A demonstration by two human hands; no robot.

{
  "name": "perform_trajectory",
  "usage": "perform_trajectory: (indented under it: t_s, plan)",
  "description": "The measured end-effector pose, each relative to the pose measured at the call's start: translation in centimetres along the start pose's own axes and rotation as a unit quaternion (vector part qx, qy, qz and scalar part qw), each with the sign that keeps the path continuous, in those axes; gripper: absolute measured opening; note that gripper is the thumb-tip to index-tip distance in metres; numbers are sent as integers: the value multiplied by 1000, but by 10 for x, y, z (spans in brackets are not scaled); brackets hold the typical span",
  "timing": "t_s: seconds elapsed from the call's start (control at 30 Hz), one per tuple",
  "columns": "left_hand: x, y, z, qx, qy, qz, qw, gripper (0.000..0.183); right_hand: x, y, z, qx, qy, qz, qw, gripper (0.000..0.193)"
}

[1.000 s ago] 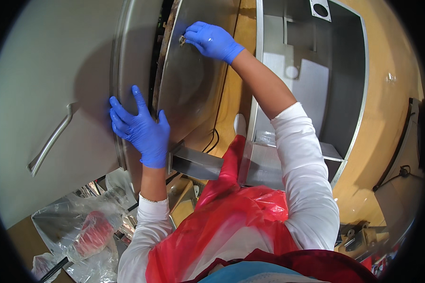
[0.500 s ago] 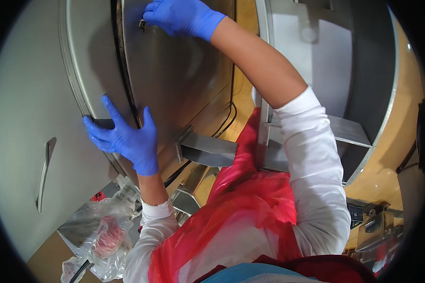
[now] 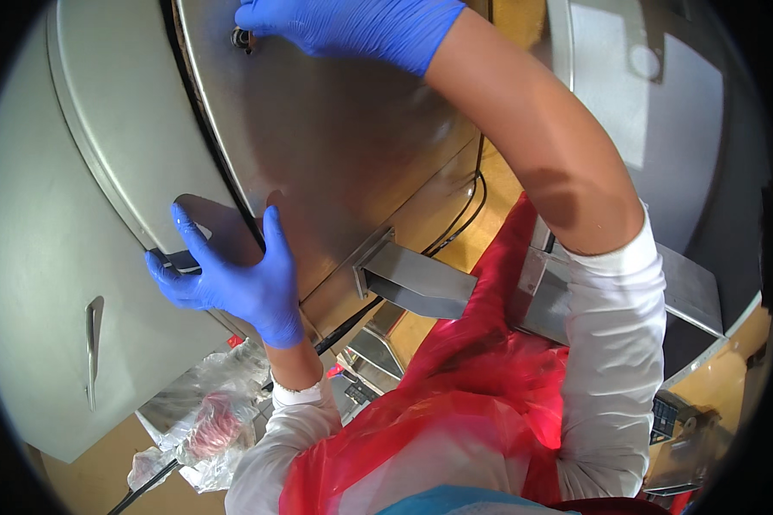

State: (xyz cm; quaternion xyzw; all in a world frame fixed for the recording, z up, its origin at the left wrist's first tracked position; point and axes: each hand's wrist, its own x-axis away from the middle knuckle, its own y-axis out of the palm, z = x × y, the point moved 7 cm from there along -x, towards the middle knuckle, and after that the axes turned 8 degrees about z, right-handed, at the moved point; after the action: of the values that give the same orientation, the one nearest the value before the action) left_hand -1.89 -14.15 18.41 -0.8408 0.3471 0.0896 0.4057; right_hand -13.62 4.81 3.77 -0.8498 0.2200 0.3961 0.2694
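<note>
Right hand: my right hand (image 3: pixel 343 30), in a blue glove, is at the far side, partly cut by the edge of the view. Its fingers are bent and come close to a small dark fitting (image 3: pixel 242 39); whether they are gripping it, I cannot tell.
Small fitting: it sits on the far part of a steel panel (image 3: pixel 343 154), close to the left edge of this panel.
Left hand: my left hand (image 3: pixel 240 287), also gloved in blue, is nearer to me, with the fingers spread wide apart. It is over the near end of the dark gap (image 3: pixel 200 105), and its shadow falls on the metal beyond; whether it touches there, I cannot tell.
Grey door: on the left is a large grey door (image 3: pixel 43 257) with a slim metal handle (image 3: pixel 91 352).
Metal arm: a box-shaped metal arm (image 3: pixel 425 279) comes out to the right from the lower part of the panel, just beside my red apron (image 3: pixel 507 369).
Cable: a thin black cable (image 3: pixel 484 193) curves at the right side of the panel.
Right side: a steel box (image 3: pixel 683 287) stands there, partly behind my right sleeve (image 3: pixel 614 343).
Near left: crumpled clear plastic (image 3: pixel 176 412) lies there, with something pinkish-red in it.
</note>
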Motion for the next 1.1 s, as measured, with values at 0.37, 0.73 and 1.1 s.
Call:
perform_trajectory:
  t_s: [0.37,0.73,1.1]
  plan:
    - [-1,2,9,-13,25,8,1000,95,17,-15,6,-4,15,9,1000,11]
    - [-62,-8,56,-3,225,26,974,48,46,-82,6,-7,32,78,996,13]
    - [-146,35,116,-232,568,-84,785,23,84,-136,12,-6,75,69,995,9]
